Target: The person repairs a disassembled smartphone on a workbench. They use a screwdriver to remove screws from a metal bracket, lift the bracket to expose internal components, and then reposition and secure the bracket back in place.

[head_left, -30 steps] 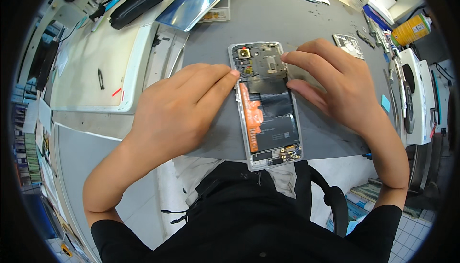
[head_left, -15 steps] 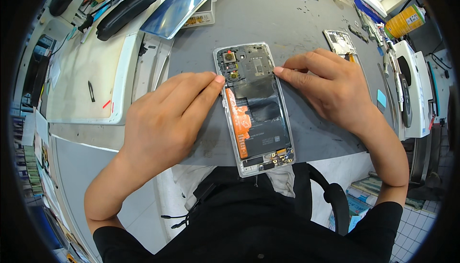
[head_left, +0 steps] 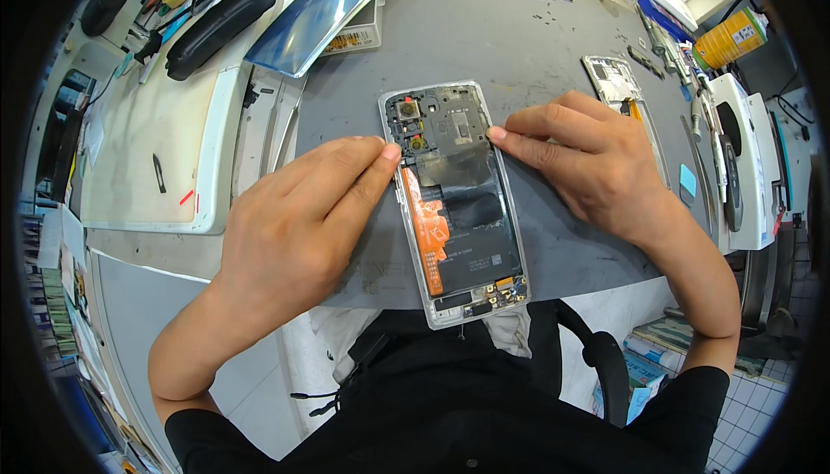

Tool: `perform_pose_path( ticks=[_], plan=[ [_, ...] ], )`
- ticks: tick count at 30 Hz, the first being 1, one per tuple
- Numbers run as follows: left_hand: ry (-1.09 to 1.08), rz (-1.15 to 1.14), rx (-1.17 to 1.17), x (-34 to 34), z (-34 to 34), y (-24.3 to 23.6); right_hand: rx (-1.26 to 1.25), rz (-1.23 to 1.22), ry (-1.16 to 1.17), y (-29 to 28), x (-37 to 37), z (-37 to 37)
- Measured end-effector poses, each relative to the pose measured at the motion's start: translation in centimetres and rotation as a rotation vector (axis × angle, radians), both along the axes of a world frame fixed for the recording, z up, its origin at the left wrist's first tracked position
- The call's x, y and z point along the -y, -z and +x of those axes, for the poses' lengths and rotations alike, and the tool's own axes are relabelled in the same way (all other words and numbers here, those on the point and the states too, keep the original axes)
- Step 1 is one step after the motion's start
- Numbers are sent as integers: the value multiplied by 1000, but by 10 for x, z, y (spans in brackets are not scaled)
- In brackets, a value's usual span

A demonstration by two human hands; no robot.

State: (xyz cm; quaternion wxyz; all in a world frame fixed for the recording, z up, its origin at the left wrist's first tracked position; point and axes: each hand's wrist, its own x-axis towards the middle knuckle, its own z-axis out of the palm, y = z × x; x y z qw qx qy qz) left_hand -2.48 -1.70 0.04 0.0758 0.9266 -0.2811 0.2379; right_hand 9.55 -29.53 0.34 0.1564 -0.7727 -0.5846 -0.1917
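Left grip (head_left: pixel 298 215), right grip (head_left: pixel 584 159) — both holding phone (head_left: pixel 475 245) (opened).

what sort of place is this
Probably a phone repair workshop: there's an opened phone in front, a phone-like frame farther right, and slim hand tools beyond that.

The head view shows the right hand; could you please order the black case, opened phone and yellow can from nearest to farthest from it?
1. Opened phone, touched by the right hand, on its left.
2. Yellow can, at upper right.
3. Black case, at upper left.
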Motion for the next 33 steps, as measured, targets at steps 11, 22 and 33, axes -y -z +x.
perform_pose_path(
  ticks=[11,22,33],
  plan=[
    [14,-2,14,0,0,0,47,-44,-30,-1,2,2],
    [-14,27,28,-1,-1,1,183,-225,-8,-17,-2,-5],
    [-18,21,48,-1,-2,3,18,-155,56,-8,-17,-2]
  ],
)
